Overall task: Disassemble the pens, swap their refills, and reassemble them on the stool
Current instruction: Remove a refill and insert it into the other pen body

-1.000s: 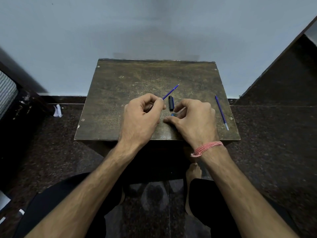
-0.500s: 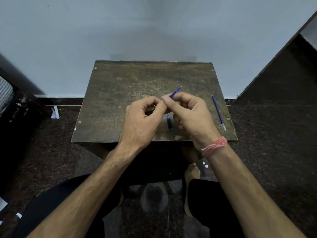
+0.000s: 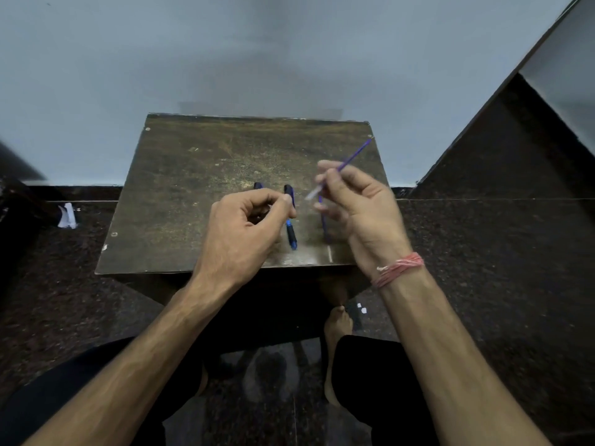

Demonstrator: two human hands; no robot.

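Observation:
On the worn brown stool (image 3: 193, 188), my left hand (image 3: 244, 230) is curled around a dark pen barrel (image 3: 258, 186); only the barrel's end shows above the fingers. My right hand (image 3: 360, 207) is raised just to the right and pinches a thin blue refill (image 3: 352, 157), whose pale tip points down-left toward the left hand. A blue and black pen part (image 3: 291, 235) lies on the stool between the hands, partly behind my left thumb. A second blue refill (image 3: 324, 223) lies on the stool under my right fingers.
The stool stands against a pale wall on a dark speckled floor. A white paper scrap (image 3: 67, 215) lies on the floor to the left. My bare foot (image 3: 338, 320) shows below the stool's front edge. A dark slanted ledge (image 3: 515, 140) rises at the right.
My right hand took hold of the blue refill at the left hand and drew it out to the right and up. The left hand stayed curled in place.

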